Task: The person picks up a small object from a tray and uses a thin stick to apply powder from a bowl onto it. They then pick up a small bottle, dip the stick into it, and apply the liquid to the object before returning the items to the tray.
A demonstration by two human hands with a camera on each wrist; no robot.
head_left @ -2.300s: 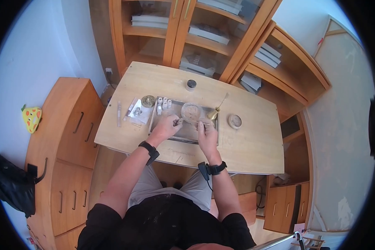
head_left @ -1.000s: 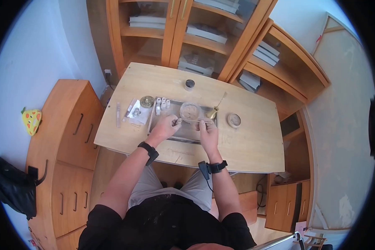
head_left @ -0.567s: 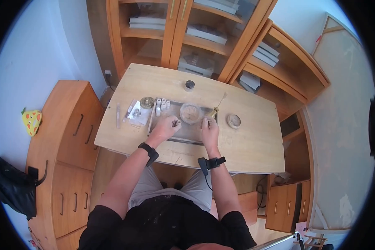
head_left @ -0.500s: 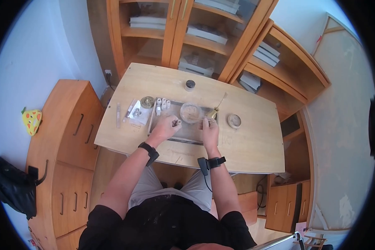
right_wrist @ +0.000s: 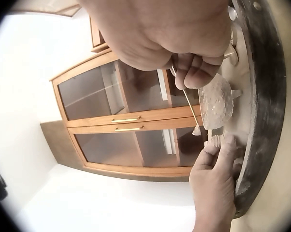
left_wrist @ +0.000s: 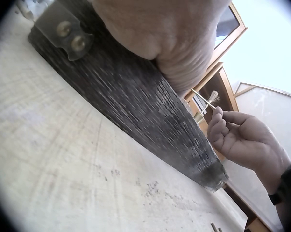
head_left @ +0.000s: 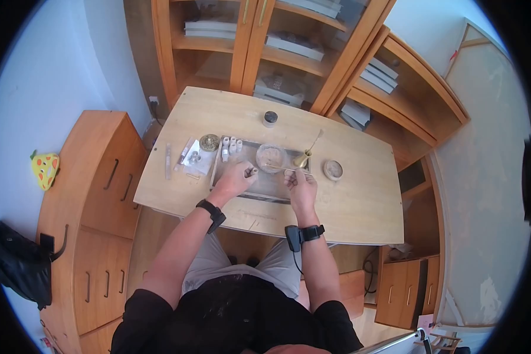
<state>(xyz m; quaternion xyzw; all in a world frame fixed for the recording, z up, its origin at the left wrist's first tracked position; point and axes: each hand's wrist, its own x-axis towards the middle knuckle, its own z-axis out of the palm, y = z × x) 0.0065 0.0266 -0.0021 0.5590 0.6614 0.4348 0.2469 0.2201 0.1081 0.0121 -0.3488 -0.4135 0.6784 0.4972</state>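
Near the head view's centre, the right hand [head_left: 301,187] is pinching a thin stick [right_wrist: 191,107] and the left hand [head_left: 235,179] is pinching a small pale vial [right_wrist: 214,141]; just above them in frame, a bowl [right_wrist: 218,104] is sitting in a tray [right_wrist: 268,96].

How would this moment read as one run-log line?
left hand: pinches small pale cylinder | right hand: holds thin stick | clear bowl: in tray

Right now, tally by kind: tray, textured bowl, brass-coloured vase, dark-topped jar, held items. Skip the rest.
Tray: 1
Textured bowl: 1
Brass-coloured vase: 1
Dark-topped jar: 1
Held items: 2 (slim stick in right hand, small pale piece in left hand)
Total: 6
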